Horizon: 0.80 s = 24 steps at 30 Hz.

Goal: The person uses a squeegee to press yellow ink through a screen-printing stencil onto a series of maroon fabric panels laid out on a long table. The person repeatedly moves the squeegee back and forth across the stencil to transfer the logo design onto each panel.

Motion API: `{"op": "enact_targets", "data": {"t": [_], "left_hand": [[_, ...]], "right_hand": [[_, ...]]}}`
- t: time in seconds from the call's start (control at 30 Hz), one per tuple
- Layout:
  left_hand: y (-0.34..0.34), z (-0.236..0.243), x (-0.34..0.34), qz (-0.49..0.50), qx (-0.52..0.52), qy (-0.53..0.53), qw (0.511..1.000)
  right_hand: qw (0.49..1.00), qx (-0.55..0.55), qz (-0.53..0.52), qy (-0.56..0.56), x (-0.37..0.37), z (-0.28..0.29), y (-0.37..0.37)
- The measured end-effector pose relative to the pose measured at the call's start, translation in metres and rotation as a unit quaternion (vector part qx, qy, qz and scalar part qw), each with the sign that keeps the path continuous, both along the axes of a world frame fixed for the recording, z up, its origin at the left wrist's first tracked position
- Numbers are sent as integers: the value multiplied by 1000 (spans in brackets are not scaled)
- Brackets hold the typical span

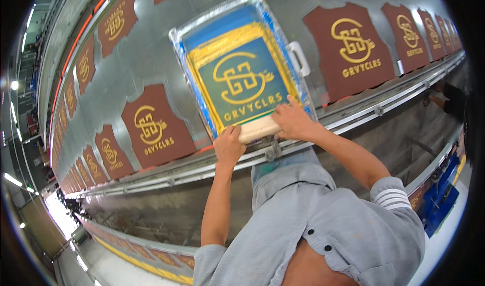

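In front of me a screen printing frame [182,61] with foil-like and blue taped edges lies on the long grey table. Its mesh carries a yellow design, and yellow ink [230,39] is banked along the far side. Both hands grip a pale wooden squeegee [259,128] at the frame's near edge. My left hand [230,145] is closed round its left end. My right hand [294,120] wraps its right end, one finger reaching onto the frame. The squeegee's blade is hidden. A white handle [298,58] sticks out from the frame's right side.
Maroon cut fabric pieces with yellow prints lie along the table, one to the left [177,132] and one to the right [371,76]. A metal rail [348,127] runs along the near edge. Part of another person [447,104] shows at far right, near a blue object [438,207].
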<state>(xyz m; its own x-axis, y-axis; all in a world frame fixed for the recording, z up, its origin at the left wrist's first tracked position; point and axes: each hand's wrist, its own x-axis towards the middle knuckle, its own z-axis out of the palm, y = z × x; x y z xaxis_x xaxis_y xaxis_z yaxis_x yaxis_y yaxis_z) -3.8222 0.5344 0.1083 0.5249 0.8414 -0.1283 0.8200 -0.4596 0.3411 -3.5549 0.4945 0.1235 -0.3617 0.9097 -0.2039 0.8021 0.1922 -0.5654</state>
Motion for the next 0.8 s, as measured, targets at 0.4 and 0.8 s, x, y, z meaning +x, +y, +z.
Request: {"op": "enact_targets", "data": {"t": [0.4, 0.8], "left_hand": [[-15, -1, 41, -1, -41, 30, 999], [41, 16, -154, 39, -42, -40, 998]], "right_hand": [[887, 110, -443, 74, 97, -82, 123], [882, 275, -383, 28, -94, -61, 159]]}}
